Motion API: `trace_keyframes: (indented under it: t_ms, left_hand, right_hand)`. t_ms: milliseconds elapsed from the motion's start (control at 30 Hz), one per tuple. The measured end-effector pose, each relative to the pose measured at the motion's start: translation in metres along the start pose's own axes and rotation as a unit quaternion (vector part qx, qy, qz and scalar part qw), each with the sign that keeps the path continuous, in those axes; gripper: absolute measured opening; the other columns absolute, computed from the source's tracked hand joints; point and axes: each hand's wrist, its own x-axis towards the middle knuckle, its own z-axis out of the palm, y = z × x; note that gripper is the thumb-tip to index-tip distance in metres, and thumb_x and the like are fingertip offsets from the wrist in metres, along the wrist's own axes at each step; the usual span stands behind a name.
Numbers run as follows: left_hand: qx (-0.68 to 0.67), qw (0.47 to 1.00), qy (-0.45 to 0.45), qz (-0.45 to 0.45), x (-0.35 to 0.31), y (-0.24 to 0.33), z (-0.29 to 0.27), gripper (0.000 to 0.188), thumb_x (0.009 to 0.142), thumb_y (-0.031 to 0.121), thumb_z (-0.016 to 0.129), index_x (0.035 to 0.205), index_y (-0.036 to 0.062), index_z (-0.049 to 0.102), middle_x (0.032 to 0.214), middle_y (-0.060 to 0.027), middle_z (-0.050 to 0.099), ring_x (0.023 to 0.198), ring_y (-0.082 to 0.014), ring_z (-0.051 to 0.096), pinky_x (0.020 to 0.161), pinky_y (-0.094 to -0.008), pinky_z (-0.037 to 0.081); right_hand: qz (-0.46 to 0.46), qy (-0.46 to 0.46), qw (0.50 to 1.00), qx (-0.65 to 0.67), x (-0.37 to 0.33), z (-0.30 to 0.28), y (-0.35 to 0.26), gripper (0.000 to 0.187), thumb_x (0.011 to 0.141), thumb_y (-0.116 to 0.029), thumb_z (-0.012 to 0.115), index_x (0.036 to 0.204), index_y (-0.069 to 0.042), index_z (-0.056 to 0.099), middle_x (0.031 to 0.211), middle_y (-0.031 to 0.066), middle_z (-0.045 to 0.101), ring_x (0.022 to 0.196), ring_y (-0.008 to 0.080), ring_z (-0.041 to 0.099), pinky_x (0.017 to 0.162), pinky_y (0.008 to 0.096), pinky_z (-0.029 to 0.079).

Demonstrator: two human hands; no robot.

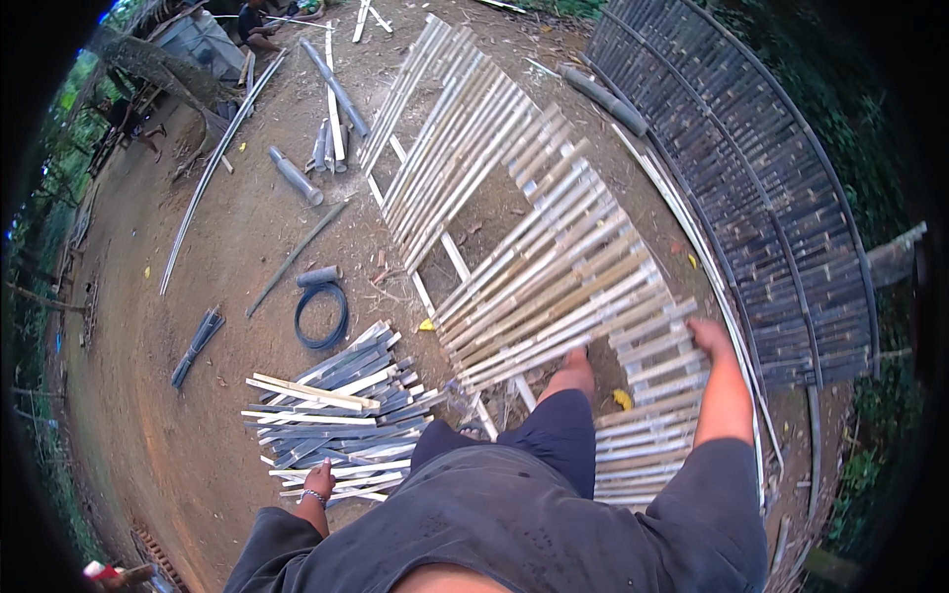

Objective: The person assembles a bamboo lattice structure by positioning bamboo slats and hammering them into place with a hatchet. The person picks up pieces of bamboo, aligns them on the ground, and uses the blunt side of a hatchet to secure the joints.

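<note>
My left hand [318, 481], with a bracelet at its wrist, reaches down to a heap of split bamboo slats [336, 400]. Its fingers are curled round the end of a slat on the heap's near side. To the right, my right hand [708, 336] is at the outer edge of a long panel of bamboo slats [554, 267] laid crosswise over pale rails. Those fingers look closed on the end of one bamboo slat [652, 318], which sticks out at the edge. My legs stand between the heap and the panel, and a gap in the slats lies beside my foot.
A coil of black tubing [321, 316] and a bundle of dark strips [198, 346] lie left on bare earth. Bamboo tubes [297, 176] and long poles [222, 163] lie farther off. A dark finished bamboo panel [751, 188] stands at right. People [259, 28] are far left.
</note>
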Motion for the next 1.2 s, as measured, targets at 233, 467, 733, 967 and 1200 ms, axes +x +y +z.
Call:
trace_keyframes:
  t_ms: [233, 467, 733, 967, 1200]
  left_hand:
    - [0.385, 0.865, 0.057, 0.317, 0.019, 0.096, 0.124, 0.06, 0.099, 0.056, 0.05, 0.095, -0.0004, 0.069, 0.088, -0.0127, 0.071, 0.076, -0.02, 0.066, 0.072, -0.0351, 0.052]
    - [0.128, 0.977, -0.137, 0.099, -0.072, 0.297, 0.292, 0.053, 0.1, 0.05, 0.055, 0.106, -0.0012, 0.067, 0.1, -0.0093, 0.073, 0.093, -0.0172, 0.069, 0.081, -0.0307, 0.051]
    - [0.259, 0.95, -0.165, 0.052, -0.042, 0.328, 0.377, 0.057, 0.099, 0.05, 0.055, 0.116, -0.0036, 0.065, 0.106, -0.0136, 0.073, 0.098, -0.0206, 0.069, 0.089, -0.0335, 0.052]
    - [0.262, 0.952, -0.159, -0.004, -0.002, 0.333, 0.444, 0.063, 0.098, 0.054, 0.056, 0.121, -0.0042, 0.062, 0.11, -0.0139, 0.072, 0.1, -0.0207, 0.069, 0.09, -0.0341, 0.053]
    - [0.278, 0.947, -0.161, -0.012, 0.015, 0.321, 0.465, 0.064, 0.098, 0.053, 0.055, 0.125, -0.0041, 0.06, 0.111, -0.0152, 0.072, 0.102, -0.0228, 0.069, 0.091, -0.0352, 0.053]
  right_hand:
    - [0.163, -0.012, 0.92, 0.357, 0.102, 0.1, 0.099, 0.044, 0.087, -0.034, 0.061, 0.106, 0.005, 0.069, 0.097, 0.0208, 0.071, 0.084, 0.0292, 0.069, 0.077, 0.0427, 0.052]
    - [0.203, -0.031, 0.895, 0.397, 0.196, 0.147, 0.18, 0.043, 0.084, -0.033, 0.062, 0.096, 0.007, 0.07, 0.088, 0.0175, 0.072, 0.076, 0.026, 0.067, 0.073, 0.0405, 0.051]
    - [0.22, -0.114, 0.817, 0.52, 0.311, 0.266, 0.252, 0.041, 0.084, -0.033, 0.06, 0.098, 0.005, 0.071, 0.09, 0.0162, 0.072, 0.076, 0.0244, 0.068, 0.072, 0.0389, 0.051]
    - [0.243, -0.148, 0.832, 0.476, 0.386, 0.336, 0.282, 0.043, 0.083, -0.033, 0.059, 0.097, 0.005, 0.071, 0.087, 0.0148, 0.071, 0.073, 0.0243, 0.067, 0.072, 0.039, 0.052]
    - [0.255, -0.096, 0.855, 0.442, 0.414, 0.371, 0.275, 0.043, 0.079, -0.034, 0.06, 0.091, 0.005, 0.07, 0.081, 0.0168, 0.07, 0.073, 0.0264, 0.066, 0.07, 0.0426, 0.049]
